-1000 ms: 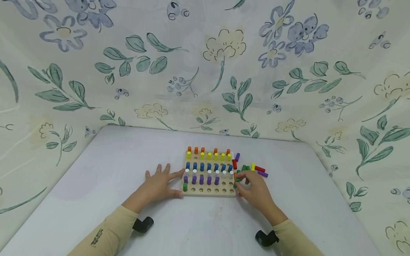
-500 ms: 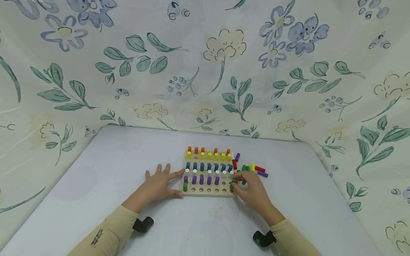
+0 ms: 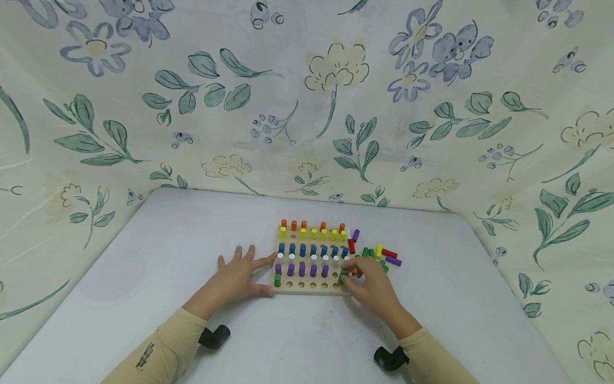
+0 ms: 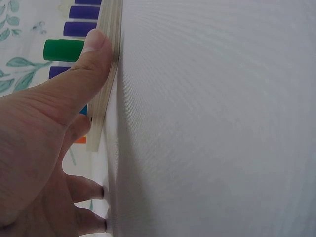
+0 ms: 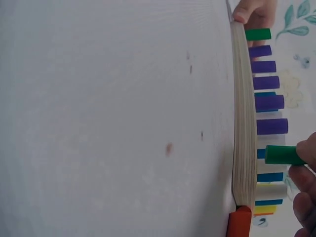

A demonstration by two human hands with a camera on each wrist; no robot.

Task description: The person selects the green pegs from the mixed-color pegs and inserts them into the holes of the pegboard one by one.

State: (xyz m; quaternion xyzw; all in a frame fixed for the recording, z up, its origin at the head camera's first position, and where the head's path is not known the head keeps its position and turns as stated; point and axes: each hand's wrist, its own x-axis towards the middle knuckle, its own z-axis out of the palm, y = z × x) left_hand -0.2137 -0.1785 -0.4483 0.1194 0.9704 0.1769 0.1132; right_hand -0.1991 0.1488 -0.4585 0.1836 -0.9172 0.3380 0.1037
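A wooden pegboard (image 3: 307,292) lies on the white table, with rows of orange, yellow, blue, white and purple pegs upright in its holes. My right hand (image 3: 376,288) pinches a green peg (image 5: 282,154) between thumb and fingers, above the board's front right part. In the right wrist view its free end is apart from the board. My left hand (image 3: 234,280) rests at the board's left side, fingers spread, thumb (image 4: 96,54) against the edge near the front corner. One green peg (image 3: 277,280) stands in the front row's leftmost hole; open holes run rightward from it.
Loose pegs lie right of the board: a red peg (image 3: 389,253), a purple peg (image 3: 393,261), a yellow peg (image 3: 379,250) and several green ones, partly behind my right hand. An orange peg (image 5: 239,223) lies by the board's right edge. Floral cloth (image 3: 307,106) surrounds the table.
My right hand has moved left with the green peg, from beside the board's right edge to over its front right holes. The left hand has stayed in place.
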